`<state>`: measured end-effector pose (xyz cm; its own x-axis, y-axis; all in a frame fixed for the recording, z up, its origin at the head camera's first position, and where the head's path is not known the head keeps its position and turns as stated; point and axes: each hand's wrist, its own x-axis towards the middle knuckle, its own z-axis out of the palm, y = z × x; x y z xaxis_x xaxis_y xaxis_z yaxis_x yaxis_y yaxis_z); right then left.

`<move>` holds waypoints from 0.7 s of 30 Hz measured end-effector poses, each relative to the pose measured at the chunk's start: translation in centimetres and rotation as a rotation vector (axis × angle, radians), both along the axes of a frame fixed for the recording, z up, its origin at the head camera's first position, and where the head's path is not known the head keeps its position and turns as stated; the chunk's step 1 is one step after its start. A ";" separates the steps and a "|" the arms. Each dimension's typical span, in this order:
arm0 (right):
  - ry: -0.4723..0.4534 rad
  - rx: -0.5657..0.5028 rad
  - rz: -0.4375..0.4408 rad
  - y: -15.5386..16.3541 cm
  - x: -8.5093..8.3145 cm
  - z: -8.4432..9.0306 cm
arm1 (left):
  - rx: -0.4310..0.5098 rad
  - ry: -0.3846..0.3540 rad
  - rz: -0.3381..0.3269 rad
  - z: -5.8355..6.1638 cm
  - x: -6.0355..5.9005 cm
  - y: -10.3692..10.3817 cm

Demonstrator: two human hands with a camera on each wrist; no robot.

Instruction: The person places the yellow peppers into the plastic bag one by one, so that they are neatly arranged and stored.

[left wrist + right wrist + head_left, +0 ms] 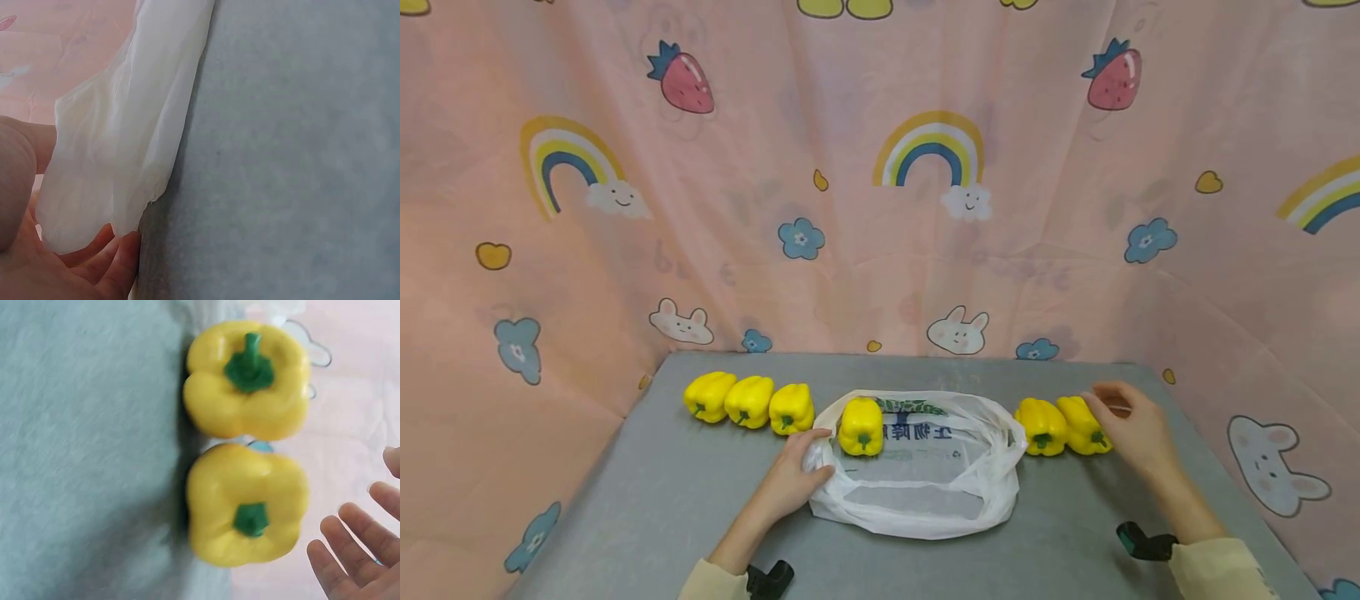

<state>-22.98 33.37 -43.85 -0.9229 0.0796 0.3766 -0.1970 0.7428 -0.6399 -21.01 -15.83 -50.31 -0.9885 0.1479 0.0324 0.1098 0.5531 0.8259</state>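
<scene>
In the head view, a white bag (pixel 925 525) sits in the middle of the counter (pixel 647 500), with one yellow pepper (pixel 861 427) in its mouth. Three peppers (pixel 749 402) line up near the counter's far left corner, and two peppers (pixel 1040 427) sit toward its far right corner. In the left wrist view, the left hand (pixel 62 275) has the bag's side in its grip. In the right wrist view, the right hand (pixel 372 537) has a loose grip, fingers out, beside two peppers.
</scene>
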 end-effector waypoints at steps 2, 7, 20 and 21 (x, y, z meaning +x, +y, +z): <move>0.000 0.014 -0.003 0.5 -0.1 -0.5 | -0.001 -0.001 0.000 0.0 0.0 0.0; -0.056 0.035 0.005 1.3 -0.5 -1.5 | -0.001 -0.003 0.001 0.1 0.0 0.0; -0.279 0.014 0.011 2.3 -1.1 -3.2 | -0.002 0.001 -0.001 0.0 0.0 0.0; -0.294 0.013 0.014 2.3 -1.1 -3.2 | -0.001 0.001 -0.001 0.0 0.0 0.0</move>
<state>-24.09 35.69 -47.10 -0.9936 0.0627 0.0941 -0.0153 0.7500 -0.6612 -20.98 -15.85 -50.27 -0.9882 0.1492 0.0334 0.1115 0.5539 0.8251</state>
